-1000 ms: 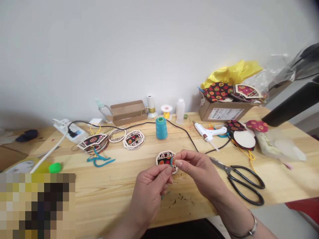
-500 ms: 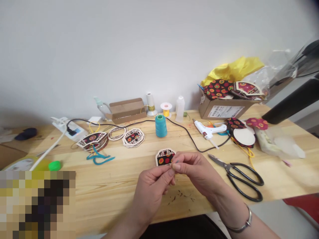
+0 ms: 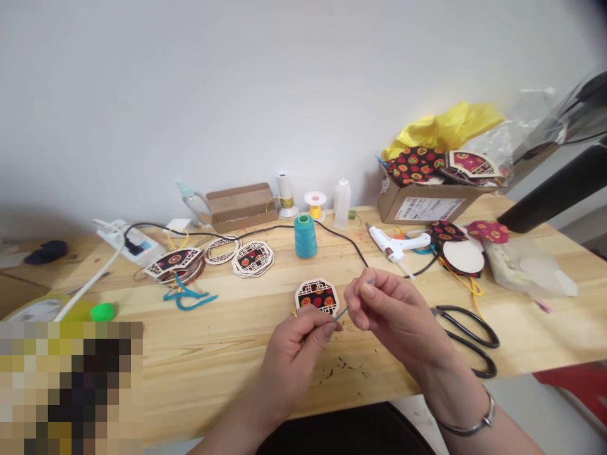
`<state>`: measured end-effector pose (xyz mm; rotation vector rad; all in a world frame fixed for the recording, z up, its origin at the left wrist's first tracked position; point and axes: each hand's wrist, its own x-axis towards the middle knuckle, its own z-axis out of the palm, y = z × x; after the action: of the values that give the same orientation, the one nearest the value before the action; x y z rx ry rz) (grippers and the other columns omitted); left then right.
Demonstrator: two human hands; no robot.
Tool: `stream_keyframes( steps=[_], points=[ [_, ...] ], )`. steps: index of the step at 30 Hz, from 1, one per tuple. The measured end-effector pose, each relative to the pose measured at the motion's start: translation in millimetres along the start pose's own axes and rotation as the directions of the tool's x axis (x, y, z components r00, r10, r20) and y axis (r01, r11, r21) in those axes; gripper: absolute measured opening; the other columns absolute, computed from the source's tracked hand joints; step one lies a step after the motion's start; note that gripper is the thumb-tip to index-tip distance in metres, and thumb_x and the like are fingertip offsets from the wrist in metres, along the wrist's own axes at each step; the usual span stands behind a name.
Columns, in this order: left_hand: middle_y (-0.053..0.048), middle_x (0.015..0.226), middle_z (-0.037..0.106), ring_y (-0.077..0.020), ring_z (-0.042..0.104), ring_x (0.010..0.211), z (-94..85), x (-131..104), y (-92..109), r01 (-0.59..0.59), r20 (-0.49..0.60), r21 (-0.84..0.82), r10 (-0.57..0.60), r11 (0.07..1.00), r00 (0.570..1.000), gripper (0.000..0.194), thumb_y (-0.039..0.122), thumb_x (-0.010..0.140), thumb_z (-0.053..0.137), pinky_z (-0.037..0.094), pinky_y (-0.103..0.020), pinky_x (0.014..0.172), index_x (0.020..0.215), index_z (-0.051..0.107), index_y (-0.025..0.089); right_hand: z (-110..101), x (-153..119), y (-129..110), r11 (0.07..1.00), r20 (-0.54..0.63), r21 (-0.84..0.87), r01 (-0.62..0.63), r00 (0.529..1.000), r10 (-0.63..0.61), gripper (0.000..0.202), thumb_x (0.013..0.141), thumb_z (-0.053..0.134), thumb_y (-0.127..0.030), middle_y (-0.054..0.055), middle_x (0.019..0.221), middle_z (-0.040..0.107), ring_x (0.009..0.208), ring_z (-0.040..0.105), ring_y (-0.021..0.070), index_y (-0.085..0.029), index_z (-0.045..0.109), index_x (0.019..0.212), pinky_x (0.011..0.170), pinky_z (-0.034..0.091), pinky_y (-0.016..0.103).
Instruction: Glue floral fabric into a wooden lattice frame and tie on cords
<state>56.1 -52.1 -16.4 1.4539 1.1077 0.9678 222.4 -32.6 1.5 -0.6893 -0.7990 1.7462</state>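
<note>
Between my two hands runs a short length of blue cord (image 3: 342, 314). My left hand (image 3: 298, 347) pinches its lower end, thumb against fingers. The upper end is in the closed fingers of my right hand (image 3: 386, 309), with a bit of blue showing above the thumb. Just behind my fingertips, a wooden lattice ornament backed with black floral fabric (image 3: 315, 294) lies flat on the table. Scissors with black handles (image 3: 469, 322) rest to the right, their blades hidden behind my right hand. A cone of teal thread (image 3: 306, 237) stands upright further back.
A white glue gun (image 3: 398, 243) lies back right, before a cardboard box (image 3: 429, 203) full of fabric pieces. Stacked lattice ornaments (image 3: 253, 258) and a power strip (image 3: 142, 246) sit at left. A black cable (image 3: 265, 227) crosses the table (image 3: 199, 360). Dark scraps lie near the front edge.
My right hand has moved up and to the right, away from my left hand, so the cord now shows stretched between them. More of the ornament behind has come into view.
</note>
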Motion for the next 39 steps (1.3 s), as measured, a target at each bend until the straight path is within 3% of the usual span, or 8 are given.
stream_keyframes(
  steps=[11,15,17,20,23,25,30,39],
  points=[
    [-0.009,0.112,0.061,-0.0256,0.050,0.107,-15.2,10,-18,-0.169,-0.087,0.466,0.235,0.869,0.968,0.019,0.020,0.085,0.055,0.040,-0.041,0.093,0.091,0.073,0.023,-1,-8,-25,0.943,-0.102,-0.157,0.292,0.945,-0.310,0.014,0.082,0.064,-0.023,-0.002,0.065,0.057,0.049,0.045,0.0075,-0.020,0.058,0.070,0.047,0.029,0.024],
    [-0.015,0.135,0.045,-0.0284,0.047,0.110,-20.7,8,-9,-0.105,-0.303,0.640,0.375,0.761,0.876,0.035,0.020,0.083,0.057,0.037,-0.047,0.096,0.118,0.063,0.019,-6,0,-18,0.932,-0.131,-0.219,0.291,0.937,-0.323,0.012,0.080,0.065,-0.023,-0.002,0.064,0.059,0.051,0.048,0.0083,-0.019,0.058,0.071,0.048,0.032,0.024],
    [-0.014,0.123,0.054,-0.0260,0.053,0.101,-20.6,4,1,-0.115,-0.362,0.568,0.373,0.815,0.854,0.032,0.022,0.082,0.059,0.040,-0.041,0.091,0.113,0.066,0.018,-9,5,-12,0.926,-0.135,-0.254,0.279,0.938,-0.320,0.013,0.080,0.064,-0.024,-0.002,0.064,0.060,0.051,0.049,0.0083,-0.019,0.057,0.071,0.048,0.034,0.023],
    [-0.007,0.074,0.068,-0.0181,0.057,0.070,-15.1,-5,14,0.083,-0.157,0.178,-0.055,0.981,0.986,0.016,0.029,0.081,0.062,0.045,-0.029,0.069,0.082,0.075,0.019,-9,9,-4,0.916,-0.122,-0.315,0.249,0.947,-0.299,0.014,0.081,0.063,-0.025,-0.002,0.062,0.060,0.052,0.050,0.0087,-0.018,0.056,0.071,0.049,0.036,0.023],
    [-0.010,0.072,0.071,-0.0090,0.047,0.046,-5.3,-9,16,0.461,0.216,-0.257,-0.415,0.849,0.884,0.030,0.041,0.081,0.060,0.032,-0.021,0.045,0.080,0.075,0.015,-2,5,2,0.878,-0.073,-0.431,0.210,0.961,-0.266,0.015,0.083,0.060,-0.025,-0.002,0.059,0.058,0.052,0.050,0.0092,-0.018,0.055,0.071,0.050,0.039,0.023],
    [-0.014,0.082,0.073,-0.0085,0.052,0.046,0.5,-9,13,0.560,0.316,-0.436,-0.463,0.705,0.828,0.035,0.044,0.081,0.060,0.027,-0.019,0.042,0.085,0.074,0.012,4,-2,5,0.828,-0.027,-0.531,0.179,0.973,-0.227,0.015,0.085,0.057,-0.023,-0.002,0.059,0.057,0.054,0.051,0.0094,-0.018,0.055,0.071,0.052,0.041,0.023],
    [-0.008,0.068,0.068,-0.0151,0.062,0.061,4.7,-5,6,0.575,0.371,-0.627,-0.448,0.526,0.814,0.029,0.040,0.076,0.067,0.044,-0.023,0.055,0.071,0.071,0.012,14,-22,9,0.630,0.183,-0.745,0.219,0.975,-0.123,0.013,0.088,0.048,-0.014,-0.002,0.073,0.059,0.067,0.055,0.0102,-0.020,0.054,0.078,0.062,0.045,0.022],
    [-0.004,0.058,0.064,-0.0104,0.054,0.053,1.3,-1,4,0.543,0.248,-0.601,-0.509,0.586,0.824,0.022,0.030,0.069,0.075,0.040,-0.020,0.052,0.068,0.072,0.008,25,-37,7,0.330,0.376,-0.883,0.333,0.924,0.075,0.019,0.083,0.045,-0.003,0.001,0.085,0.064,0.079,0.057,0.0127,-0.019,0.056,0.084,0.073,0.044,0.022]
  ],
)
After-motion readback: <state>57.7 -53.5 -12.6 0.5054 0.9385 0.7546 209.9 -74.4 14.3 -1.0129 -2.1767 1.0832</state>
